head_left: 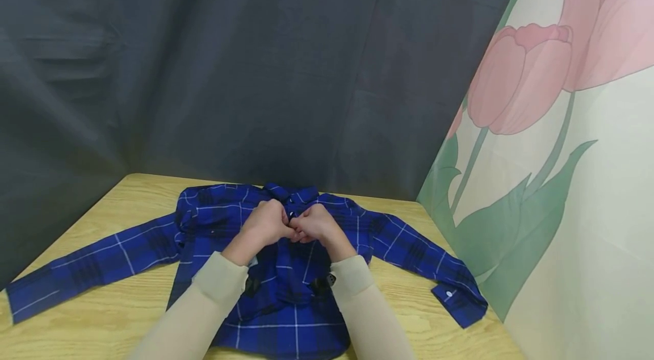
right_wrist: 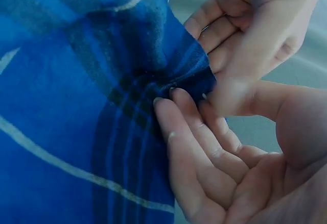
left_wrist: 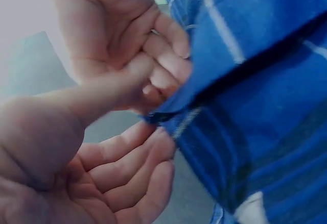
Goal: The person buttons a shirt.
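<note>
A blue plaid long-sleeved shirt (head_left: pixel 296 329) with white lines lies spread front up on the table, its collar (head_left: pixel 305 195) toward the far edge. Just below the collar, both hands meet at the front opening. The left hand (head_left: pixel 264 226) pinches one front edge; in the left wrist view its thumb reaches across to the cloth edge (left_wrist: pixel 196 94). Close against it, the right hand (head_left: pixel 321 225) pinches the cloth too. Seen from the right wrist, the right hand's fingers (right_wrist: pixel 196 157) lie under the gathered fabric. Any button or buttonhole between the fingertips is mostly hidden.
One sleeve (head_left: pixel 97 269) stretches left across the wooden table (head_left: pixel 409 314). The other sleeve (head_left: pixel 424 252) runs right and bends at its cuff (head_left: pixel 460 303), which bears a white button. A dark curtain (head_left: pixel 255 65) stands behind, and a tulip-patterned wall (head_left: pixel 577 206) at right.
</note>
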The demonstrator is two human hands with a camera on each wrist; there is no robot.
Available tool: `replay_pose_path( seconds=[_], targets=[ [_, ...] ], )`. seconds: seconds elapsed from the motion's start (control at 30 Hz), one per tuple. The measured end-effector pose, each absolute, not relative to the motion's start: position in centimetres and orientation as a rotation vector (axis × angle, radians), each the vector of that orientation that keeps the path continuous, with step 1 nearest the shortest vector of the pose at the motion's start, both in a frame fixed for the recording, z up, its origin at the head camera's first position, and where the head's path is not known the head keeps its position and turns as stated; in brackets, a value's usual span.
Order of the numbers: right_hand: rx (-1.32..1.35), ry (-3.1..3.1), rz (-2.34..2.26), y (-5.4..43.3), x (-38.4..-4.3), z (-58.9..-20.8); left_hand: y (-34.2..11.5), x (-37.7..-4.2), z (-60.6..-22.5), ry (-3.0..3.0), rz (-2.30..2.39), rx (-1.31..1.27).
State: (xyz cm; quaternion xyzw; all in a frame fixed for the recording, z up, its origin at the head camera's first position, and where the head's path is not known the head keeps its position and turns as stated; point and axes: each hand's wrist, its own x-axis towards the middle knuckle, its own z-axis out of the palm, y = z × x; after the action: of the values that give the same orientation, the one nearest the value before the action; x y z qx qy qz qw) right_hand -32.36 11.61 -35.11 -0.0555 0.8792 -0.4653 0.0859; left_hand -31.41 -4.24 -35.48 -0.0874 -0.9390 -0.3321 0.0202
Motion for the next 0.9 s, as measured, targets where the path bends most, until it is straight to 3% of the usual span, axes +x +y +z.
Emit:
replay_pose_path(
  seconds=[0.17, 0.27, 0.47, 0.9],
  targets=[
    [-0.193, 2.558, -1.404, 11.8, -32.4, -35.2, -4.8, -33.1, -37.4, -2.874, -1.001, -0.267],
    [-0.219, 2.536, -1.393, 12.0, -32.5, -35.1, -4.7, -30.7, -34.8, -2.901, -0.978, -0.235],
    [-0.323, 2.525, -1.324, 12.5, -32.7, -34.7, -5.9, -31.0, -34.8, -2.900, -1.100, -0.301],
    [-0.556, 2.544, -1.289, 13.5, -33.0, -34.0, -8.1, -32.7, -35.8, -2.729, -2.274, -0.221]
  ],
)
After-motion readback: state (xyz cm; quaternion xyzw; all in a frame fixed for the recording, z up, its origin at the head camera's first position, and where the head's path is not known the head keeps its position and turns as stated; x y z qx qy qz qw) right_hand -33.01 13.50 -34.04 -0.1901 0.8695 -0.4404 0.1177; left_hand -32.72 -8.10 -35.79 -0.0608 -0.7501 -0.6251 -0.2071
